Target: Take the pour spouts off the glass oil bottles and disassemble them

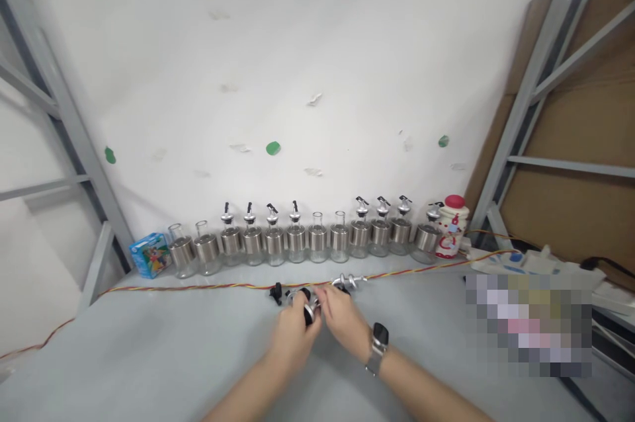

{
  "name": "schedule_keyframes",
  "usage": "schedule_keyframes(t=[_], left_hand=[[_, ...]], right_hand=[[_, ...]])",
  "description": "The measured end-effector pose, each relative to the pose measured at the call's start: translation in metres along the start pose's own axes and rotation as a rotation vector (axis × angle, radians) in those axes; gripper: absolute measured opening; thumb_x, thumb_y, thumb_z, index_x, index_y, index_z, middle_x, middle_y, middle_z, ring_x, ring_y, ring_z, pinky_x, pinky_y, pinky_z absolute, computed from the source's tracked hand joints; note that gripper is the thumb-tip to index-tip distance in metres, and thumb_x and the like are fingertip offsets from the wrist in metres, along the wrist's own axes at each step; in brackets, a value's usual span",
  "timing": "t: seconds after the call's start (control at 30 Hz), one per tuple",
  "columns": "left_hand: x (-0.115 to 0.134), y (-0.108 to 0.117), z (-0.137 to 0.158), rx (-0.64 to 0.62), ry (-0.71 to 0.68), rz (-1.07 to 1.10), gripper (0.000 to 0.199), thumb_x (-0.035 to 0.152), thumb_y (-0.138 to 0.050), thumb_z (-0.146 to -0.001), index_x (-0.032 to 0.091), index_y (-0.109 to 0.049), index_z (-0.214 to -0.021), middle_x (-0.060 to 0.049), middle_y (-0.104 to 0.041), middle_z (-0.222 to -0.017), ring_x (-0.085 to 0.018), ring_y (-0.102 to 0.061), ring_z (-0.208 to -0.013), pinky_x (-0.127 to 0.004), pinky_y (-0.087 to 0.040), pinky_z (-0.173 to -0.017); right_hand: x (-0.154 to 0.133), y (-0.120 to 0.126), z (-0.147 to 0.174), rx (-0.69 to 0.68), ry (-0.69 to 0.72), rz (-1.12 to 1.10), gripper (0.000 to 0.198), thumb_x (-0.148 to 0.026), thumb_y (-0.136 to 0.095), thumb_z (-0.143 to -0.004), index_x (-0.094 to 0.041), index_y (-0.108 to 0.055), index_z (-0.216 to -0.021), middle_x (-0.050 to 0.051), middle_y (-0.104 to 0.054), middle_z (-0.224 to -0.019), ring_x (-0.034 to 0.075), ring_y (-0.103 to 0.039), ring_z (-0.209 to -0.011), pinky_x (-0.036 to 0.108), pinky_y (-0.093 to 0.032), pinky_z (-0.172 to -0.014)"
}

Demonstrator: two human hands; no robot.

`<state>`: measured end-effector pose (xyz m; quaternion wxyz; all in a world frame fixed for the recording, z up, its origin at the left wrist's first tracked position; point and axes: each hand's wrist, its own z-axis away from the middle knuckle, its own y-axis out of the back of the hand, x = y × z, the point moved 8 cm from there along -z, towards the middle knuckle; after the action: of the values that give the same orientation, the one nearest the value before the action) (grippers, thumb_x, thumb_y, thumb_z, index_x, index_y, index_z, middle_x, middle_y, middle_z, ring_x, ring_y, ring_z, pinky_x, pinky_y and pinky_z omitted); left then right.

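Spout [309,313] in the left fingers [299,301] shows black and silver.

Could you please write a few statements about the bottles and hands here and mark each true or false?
1. A blue box stands beside the left end of the row of glass bottles. True.
2. Every bottle's neck is open. False: eight have pourers; four have open necks.
3. The right hand has a watch at its wrist. True.
4. The left hand is empty. False: it holds a silver-and-black fitting.
5. A second blue box stands at the row's right end. False: a red-lidded container stands there.
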<state>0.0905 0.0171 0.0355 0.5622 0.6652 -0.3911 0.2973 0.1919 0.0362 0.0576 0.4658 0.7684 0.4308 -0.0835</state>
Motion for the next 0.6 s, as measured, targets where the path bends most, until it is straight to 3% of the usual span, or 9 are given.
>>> schedule_keyframes(t=[0.07, 0.13, 0.27, 0.33, 0.4, 0.5, 0.6], left_hand=[[0.004, -0.01, 0.004, -0.098, -0.015, 0.083, 0.018, 0.037, -0.05, -0.073, 0.022, -0.039, -0.069, 0.005, -0.043, -0.052, -0.011, -0.039, -0.043, -0.021, -0.022, -0.047], [0.008, -0.018, 0.008, -0.182, -0.011, 0.115, 0.019, 0.04, -0.044, -0.076, 0.022, -0.037, -0.073, 0.007, -0.041, -0.051, -0.01, -0.036, -0.041, -0.02, -0.024, -0.045], [0.004, -0.01, 0.003, -0.125, 0.019, 0.031, 0.033, 0.045, -0.054, -0.07, 0.019, -0.038, -0.084, 0.003, -0.05, -0.064, -0.012, -0.046, -0.054, -0.022, -0.034, -0.052], [0.002, -0.003, -0.003, -0.107, 0.007, 0.01, 0.042, 0.046, -0.055, -0.069, 0.017, -0.04, -0.095, -0.004, -0.057, -0.08, -0.016, -0.053, -0.066, -0.026, -0.039, -0.061], [0.001, 0.002, -0.006, -0.104, -0.026, 0.005, 0.047, 0.045, -0.049, -0.074, 0.015, -0.038, -0.107, -0.011, -0.057, -0.101, -0.02, -0.056, -0.084, -0.03, -0.041, -0.073], [0.005, 0.007, -0.005, -0.091, -0.103, -0.057, 0.05, 0.042, -0.037, -0.082, 0.014, -0.03, -0.123, -0.016, -0.045, -0.124, -0.022, -0.046, -0.11, -0.034, -0.036, -0.088], [0.014, 0.002, 0.001, -0.135, -0.234, -0.203, 0.052, 0.04, -0.032, -0.085, 0.015, -0.022, -0.13, -0.016, -0.041, -0.13, -0.023, -0.043, -0.116, -0.037, -0.036, -0.091]], right_hand=[[0.028, 0.005, -0.004, 0.063, -0.229, -0.137, 0.052, -0.042, -0.018, -0.09, -0.018, -0.056, -0.064, 0.005, -0.058, -0.055, 0.015, -0.054, -0.052, 0.026, -0.041, -0.056], [0.048, 0.007, -0.007, 0.077, -0.372, -0.2, 0.057, -0.046, -0.017, -0.088, -0.017, -0.057, -0.061, 0.004, -0.057, -0.049, 0.015, -0.053, -0.047, 0.026, -0.04, -0.053], [0.051, 0.003, -0.012, -0.003, -0.321, -0.183, 0.04, -0.043, -0.036, -0.083, -0.014, -0.064, -0.081, 0.009, -0.067, -0.077, 0.02, -0.059, -0.074, 0.028, -0.041, -0.069], [0.047, 0.003, -0.011, -0.01, -0.293, -0.188, 0.036, -0.04, -0.042, -0.081, -0.014, -0.062, -0.096, 0.01, -0.065, -0.091, 0.022, -0.057, -0.086, 0.03, -0.039, -0.076], [0.042, 0.009, -0.01, 0.023, -0.287, -0.206, 0.039, -0.041, -0.042, -0.081, -0.015, -0.056, -0.106, 0.009, -0.064, -0.09, 0.021, -0.056, -0.086, 0.03, -0.039, -0.075], [0.032, 0.018, -0.006, 0.081, -0.313, -0.29, 0.037, -0.047, -0.036, -0.083, -0.017, -0.058, -0.085, 0.003, -0.059, -0.068, 0.016, -0.053, -0.066, 0.027, -0.039, -0.063], [0.018, 0.003, -0.001, -0.043, -0.393, -0.544, 0.047, -0.055, -0.032, -0.082, -0.018, -0.048, -0.057, -0.003, -0.044, -0.049, 0.01, -0.041, -0.045, 0.023, -0.033, -0.047]])
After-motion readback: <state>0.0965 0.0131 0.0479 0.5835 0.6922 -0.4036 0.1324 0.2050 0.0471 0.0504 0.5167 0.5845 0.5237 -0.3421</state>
